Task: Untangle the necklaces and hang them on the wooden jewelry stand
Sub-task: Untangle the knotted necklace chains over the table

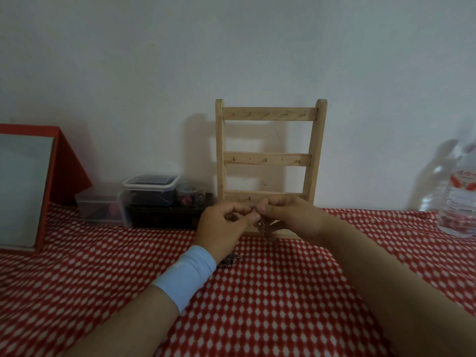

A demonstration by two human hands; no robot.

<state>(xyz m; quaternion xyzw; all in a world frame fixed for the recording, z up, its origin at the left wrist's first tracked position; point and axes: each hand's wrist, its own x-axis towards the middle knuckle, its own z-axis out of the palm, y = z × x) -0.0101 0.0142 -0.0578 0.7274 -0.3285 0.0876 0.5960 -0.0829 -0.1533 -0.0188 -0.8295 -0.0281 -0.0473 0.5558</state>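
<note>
Necklaces point(262, 228): tangled chain pinched between left hand point(223, 228) and right hand point(291, 218), dangling onto red patterned cloth point(283, 292) before wooden jewelry stand point(269, 161). Tease strands apart gently; avoid tugging tight.

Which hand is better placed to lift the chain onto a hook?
Right, probably. The right hand pinches the chain just above where it dangles, directly in front of the stand; the left hand pinches beside it.
</note>
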